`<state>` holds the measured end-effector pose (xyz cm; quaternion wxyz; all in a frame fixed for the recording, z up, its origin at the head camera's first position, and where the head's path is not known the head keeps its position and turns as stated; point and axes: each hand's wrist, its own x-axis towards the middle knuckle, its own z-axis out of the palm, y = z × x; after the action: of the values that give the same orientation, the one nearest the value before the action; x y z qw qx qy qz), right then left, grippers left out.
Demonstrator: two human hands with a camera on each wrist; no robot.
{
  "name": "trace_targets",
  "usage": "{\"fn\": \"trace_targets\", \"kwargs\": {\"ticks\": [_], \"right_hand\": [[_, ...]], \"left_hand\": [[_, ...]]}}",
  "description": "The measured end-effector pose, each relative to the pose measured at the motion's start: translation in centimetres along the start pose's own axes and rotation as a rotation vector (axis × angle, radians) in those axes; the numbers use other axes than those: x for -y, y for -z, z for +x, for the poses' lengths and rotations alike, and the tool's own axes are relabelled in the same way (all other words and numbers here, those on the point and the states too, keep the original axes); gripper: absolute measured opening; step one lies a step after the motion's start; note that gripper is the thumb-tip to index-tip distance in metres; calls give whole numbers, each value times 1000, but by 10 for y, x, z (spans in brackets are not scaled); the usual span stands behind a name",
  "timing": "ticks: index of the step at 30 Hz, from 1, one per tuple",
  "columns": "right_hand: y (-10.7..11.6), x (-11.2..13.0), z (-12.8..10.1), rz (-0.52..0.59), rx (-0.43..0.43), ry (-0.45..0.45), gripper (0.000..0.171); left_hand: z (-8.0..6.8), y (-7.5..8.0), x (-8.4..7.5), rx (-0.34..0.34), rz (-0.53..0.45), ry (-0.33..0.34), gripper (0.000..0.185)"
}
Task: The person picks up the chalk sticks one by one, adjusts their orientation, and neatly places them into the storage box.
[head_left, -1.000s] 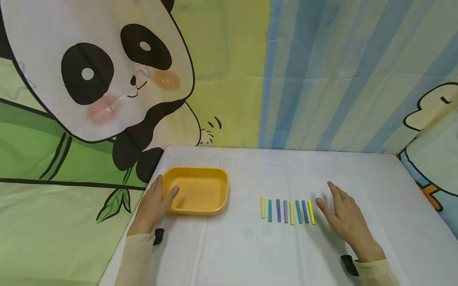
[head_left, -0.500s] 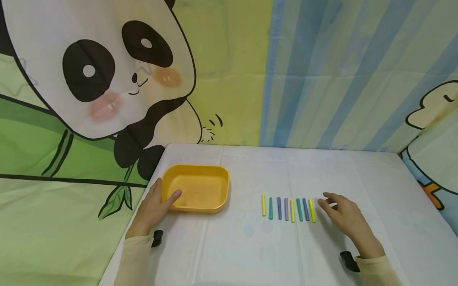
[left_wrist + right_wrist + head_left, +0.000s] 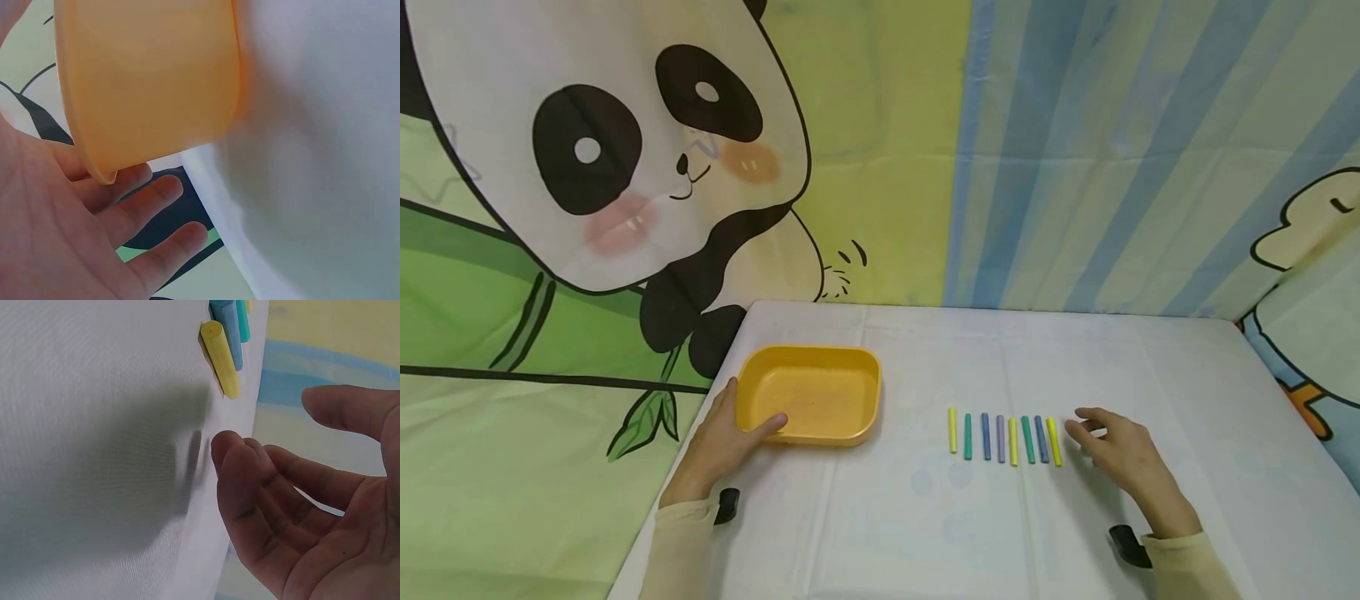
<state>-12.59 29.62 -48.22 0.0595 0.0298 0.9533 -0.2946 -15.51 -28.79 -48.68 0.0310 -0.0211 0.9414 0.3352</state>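
My left hand [image 3: 718, 446] grips the yellow tray's [image 3: 850, 365] near-left corner, thumb over the rim, on the white surface [image 3: 925, 517]. My right hand [image 3: 1123, 458] hovers loosely curled, holding nothing, just beside the end yellow stick [image 3: 1054, 442] of the row. The wrist views crop both.

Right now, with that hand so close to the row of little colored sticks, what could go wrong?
The right hand hovers beside the outermost yellow stick. The sticks lie close together, so reaching fingers may nudge the blue stick next to it and spoil the row. The left hand grips only one corner of the yellow tray; a pull there could swing or tip it near the table's edge.
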Motion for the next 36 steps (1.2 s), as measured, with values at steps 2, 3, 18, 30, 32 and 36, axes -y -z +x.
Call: {"fn": "trace_targets", "kwargs": {"ticks": [2, 3, 18, 30, 32, 36], "right_hand": [[-1, 0, 1, 9, 12, -3, 66], [-2, 0, 1, 13, 17, -2, 66], [-14, 6, 6, 14, 46, -20, 59], [-19, 8, 10, -15, 40, -58, 56], [-20, 8, 10, -15, 37, -60, 56], [-20, 9, 10, -12, 28, -53, 54]], "left_hand": [[1, -1, 1, 0, 2, -5, 129], [1, -2, 2, 0, 4, -5, 130], [-5, -4, 8, -30, 9, -58, 133], [-6, -5, 11, -27, 10, -70, 140], [-6, -6, 11, -28, 10, -70, 141], [-6, -6, 12, -36, 11, -83, 144]]}}
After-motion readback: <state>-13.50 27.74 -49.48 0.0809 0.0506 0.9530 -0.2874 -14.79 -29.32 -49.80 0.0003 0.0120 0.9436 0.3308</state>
